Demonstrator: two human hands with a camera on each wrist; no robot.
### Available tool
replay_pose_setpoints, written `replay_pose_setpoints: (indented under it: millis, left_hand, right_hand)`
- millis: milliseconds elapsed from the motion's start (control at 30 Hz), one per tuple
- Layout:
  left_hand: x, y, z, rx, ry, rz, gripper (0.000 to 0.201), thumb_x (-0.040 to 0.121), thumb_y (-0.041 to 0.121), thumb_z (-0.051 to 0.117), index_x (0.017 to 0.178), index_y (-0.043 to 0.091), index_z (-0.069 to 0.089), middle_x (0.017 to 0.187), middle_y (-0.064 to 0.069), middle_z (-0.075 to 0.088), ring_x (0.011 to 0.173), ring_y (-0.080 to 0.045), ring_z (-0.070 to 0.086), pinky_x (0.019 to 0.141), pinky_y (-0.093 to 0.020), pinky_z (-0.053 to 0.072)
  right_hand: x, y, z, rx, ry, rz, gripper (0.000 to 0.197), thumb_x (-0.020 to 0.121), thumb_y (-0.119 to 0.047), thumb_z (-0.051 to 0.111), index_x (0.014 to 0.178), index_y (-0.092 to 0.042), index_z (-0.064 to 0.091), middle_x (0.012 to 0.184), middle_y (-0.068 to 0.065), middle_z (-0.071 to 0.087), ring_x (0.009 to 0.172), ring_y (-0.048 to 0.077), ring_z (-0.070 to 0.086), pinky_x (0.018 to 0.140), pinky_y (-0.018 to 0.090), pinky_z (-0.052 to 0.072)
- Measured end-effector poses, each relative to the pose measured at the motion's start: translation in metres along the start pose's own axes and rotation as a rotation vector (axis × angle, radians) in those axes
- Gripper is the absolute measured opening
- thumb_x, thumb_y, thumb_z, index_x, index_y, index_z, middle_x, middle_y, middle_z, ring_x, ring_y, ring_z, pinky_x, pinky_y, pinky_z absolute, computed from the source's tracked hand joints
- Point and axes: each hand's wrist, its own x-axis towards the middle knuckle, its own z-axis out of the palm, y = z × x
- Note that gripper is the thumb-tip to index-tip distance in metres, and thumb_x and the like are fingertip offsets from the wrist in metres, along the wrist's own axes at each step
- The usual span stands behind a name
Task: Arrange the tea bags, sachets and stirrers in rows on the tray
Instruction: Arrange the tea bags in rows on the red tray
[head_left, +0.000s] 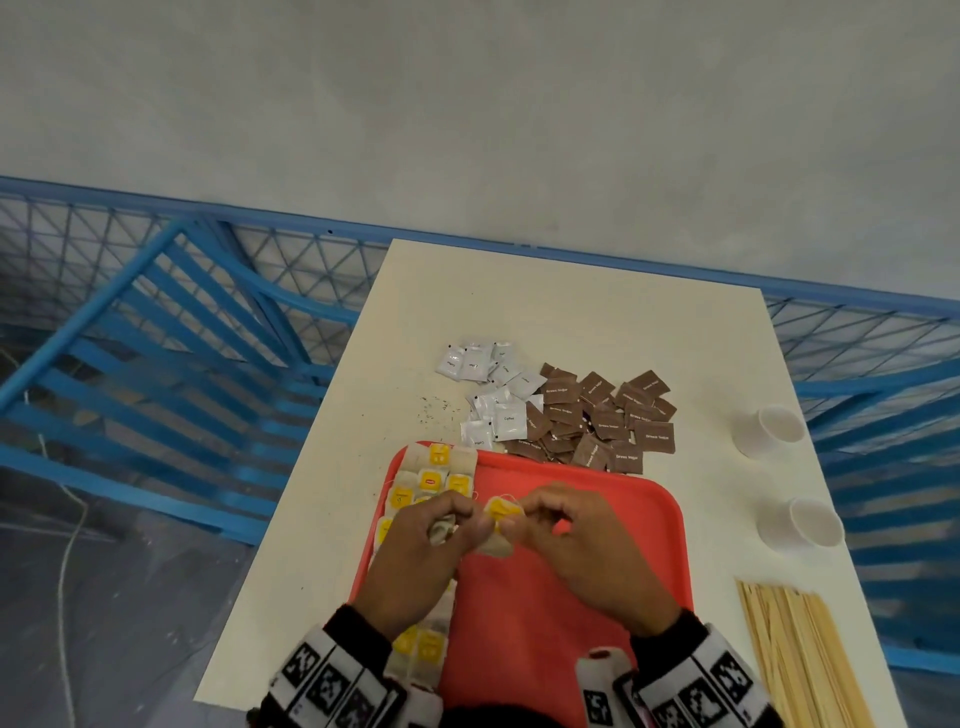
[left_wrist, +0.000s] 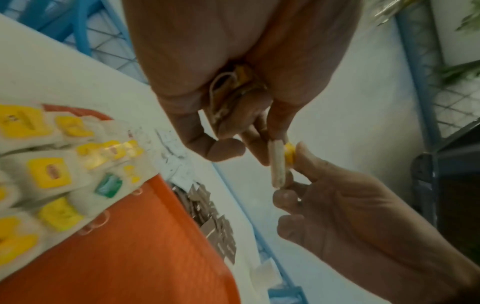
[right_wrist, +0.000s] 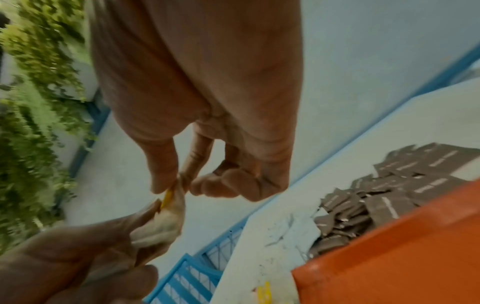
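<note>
Over the red tray (head_left: 571, 561) my two hands meet around one tea bag (head_left: 500, 514) with a yellow tag. My right hand (head_left: 522, 519) pinches its tag end between thumb and forefinger (right_wrist: 175, 184). My left hand (head_left: 470, 519) pinches the bag's other side (left_wrist: 278, 164) and keeps more tea bags (left_wrist: 228, 96) curled in its palm. Rows of tea bags (head_left: 431, 480) lie along the tray's left edge. White sachets (head_left: 488, 395) and brown sachets (head_left: 602, 421) are heaped on the table beyond the tray. Wooden stirrers (head_left: 800, 654) lie at the right.
Two white paper cups (head_left: 769, 431) (head_left: 800, 525) stand on the white table (head_left: 571, 301) right of the tray. Loose tea specks (head_left: 441, 410) dot the table left of the sachets. Blue metal railing (head_left: 156, 322) surrounds the table.
</note>
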Motion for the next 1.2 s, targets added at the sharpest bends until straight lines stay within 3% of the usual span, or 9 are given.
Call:
replay_pose_setpoints:
  millis: [133,200,300,433,567,767,933,1067,1200]
  left_hand:
    - [0.002,0.004,-0.009,0.156,-0.064,0.021,0.008,0.086,0.018,0.075,0.092,0.021,0.071,0.08,0.013,0.067,0.064,0.003,0.055,0.063,-0.014,0.042]
    - [0.003,0.0,-0.016,0.256,-0.046,0.022,0.017,0.085,0.016,0.077,0.097,0.026,0.069,0.088,0.019,0.069,0.079,0.002,0.062,0.072,-0.013,0.042]
    - [0.005,0.011,-0.024,0.17,0.003,0.054,0.034,0.081,0.026,0.08,0.111,0.03,0.066,0.107,0.017,0.07,0.099,0.001,0.064,0.084,-0.013,0.047]
    - [0.013,0.023,-0.031,0.095,0.057,0.109,0.015,0.083,0.036,0.075,0.091,0.024,0.074,0.084,0.007,0.072,0.072,-0.005,0.063,0.069,-0.023,0.05]
    - [0.017,0.009,-0.045,0.013,0.112,0.017,0.009,0.087,0.023,0.071,0.087,0.013,0.073,0.076,-0.001,0.068,0.059,-0.014,0.053,0.053,-0.032,0.047]
    - [0.004,-0.056,-0.07,0.302,0.172,-0.177,0.006,0.087,0.028,0.074,0.083,0.031,0.072,0.082,0.022,0.071,0.081,0.005,0.065,0.071,-0.012,0.047]
    - [-0.019,-0.099,-0.075,0.412,0.086,-0.286,0.012,0.087,0.028,0.073,0.076,0.028,0.07,0.078,0.021,0.071,0.077,0.002,0.065,0.068,-0.019,0.048]
    - [-0.023,-0.106,-0.074,0.368,0.105,-0.321,0.014,0.089,0.028,0.071,0.076,0.022,0.073,0.074,0.016,0.073,0.075,-0.001,0.067,0.071,-0.024,0.053]
    - [-0.02,-0.095,-0.074,0.144,0.144,-0.416,0.028,0.097,0.033,0.06,0.085,0.012,0.073,0.082,-0.001,0.075,0.065,-0.007,0.067,0.077,-0.045,0.059]
  right_hand:
    - [0.012,-0.012,-0.004,0.003,0.113,-0.047,0.002,0.084,-0.019,0.076,0.083,-0.019,0.077,0.072,-0.01,0.061,0.064,0.001,0.05,0.062,0.011,0.037]
    - [0.016,-0.017,-0.008,-0.036,0.129,-0.063,0.006,0.085,-0.021,0.075,0.083,-0.017,0.077,0.073,-0.011,0.06,0.064,0.002,0.051,0.062,0.01,0.037]
    - [0.024,-0.026,-0.007,-0.191,0.093,-0.122,0.008,0.088,-0.025,0.072,0.086,-0.021,0.078,0.074,-0.013,0.059,0.069,0.006,0.054,0.063,0.01,0.036]
    - [0.034,-0.035,0.003,-0.15,0.056,-0.135,0.005,0.087,-0.023,0.074,0.088,-0.021,0.078,0.076,-0.011,0.068,0.069,0.007,0.057,0.064,0.01,0.038]
    - [0.046,-0.034,0.028,0.046,0.03,-0.075,0.006,0.086,-0.017,0.074,0.087,-0.011,0.075,0.075,0.004,0.07,0.064,0.011,0.059,0.061,0.018,0.046]
    - [0.053,0.053,0.072,0.044,-0.021,0.248,0.014,0.084,-0.009,0.074,0.072,-0.01,0.069,0.063,-0.001,0.06,0.056,0.006,0.048,0.056,0.022,0.04]
    - [0.049,0.115,0.094,0.027,-0.023,0.57,0.008,0.079,-0.009,0.079,0.08,-0.002,0.075,0.072,0.003,0.069,0.061,0.007,0.055,0.062,0.028,0.046]
    - [0.053,0.12,0.103,0.041,0.018,0.609,0.009,0.075,-0.006,0.082,0.073,-0.004,0.073,0.07,0.001,0.068,0.058,0.006,0.054,0.056,0.02,0.045]
    - [0.055,0.119,0.112,-0.125,0.061,0.552,0.024,0.072,-0.014,0.083,0.062,-0.019,0.063,0.07,-0.003,0.068,0.062,0.007,0.058,0.058,0.023,0.047]
